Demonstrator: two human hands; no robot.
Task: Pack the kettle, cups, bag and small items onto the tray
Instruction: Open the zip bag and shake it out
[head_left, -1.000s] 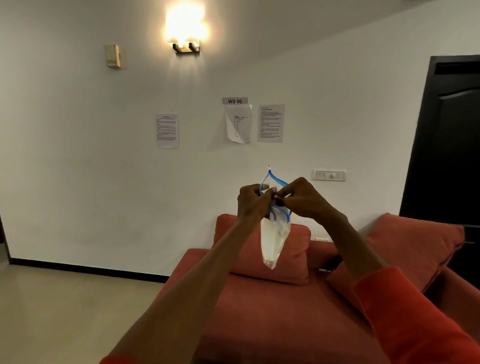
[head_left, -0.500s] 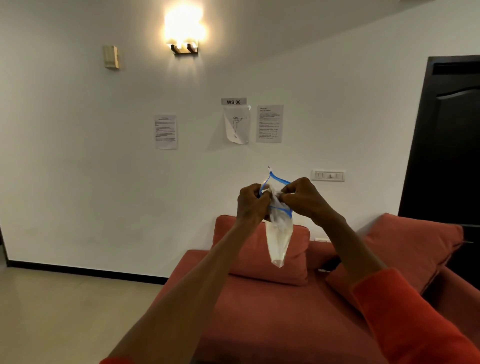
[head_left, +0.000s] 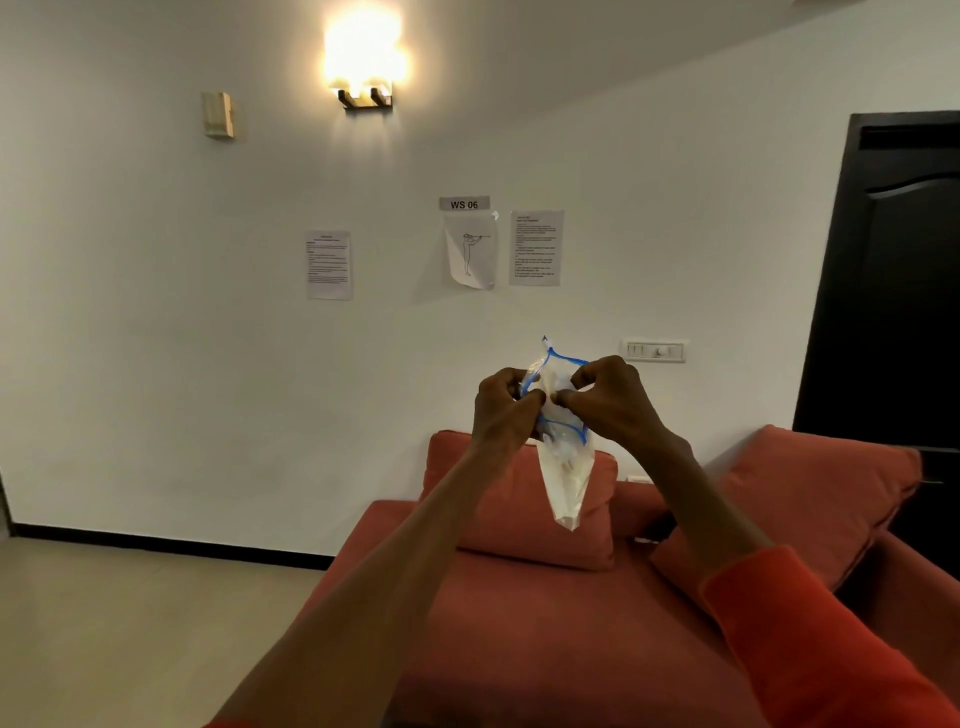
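Observation:
A clear plastic zip bag (head_left: 563, 478) with a blue seal strip hangs in the air in front of me, its lower end pointing down. My left hand (head_left: 501, 408) pinches the left side of the bag's mouth. My right hand (head_left: 613, 400) pinches the right side of the mouth. The blue rim is spread a little between the two hands. Pale contents show faintly inside the bag. No kettle, cups or tray are in view.
A red sofa (head_left: 545, 639) with two cushions (head_left: 524, 504) lies below my arms. Behind it is a white wall with papers (head_left: 536, 248), a switch plate (head_left: 653, 352) and a lit lamp (head_left: 364, 62). A dark door (head_left: 893, 291) stands at the right.
The bag's mouth has been pulled slightly wider between my hands, and the bag's hanging end has swung a little to the right.

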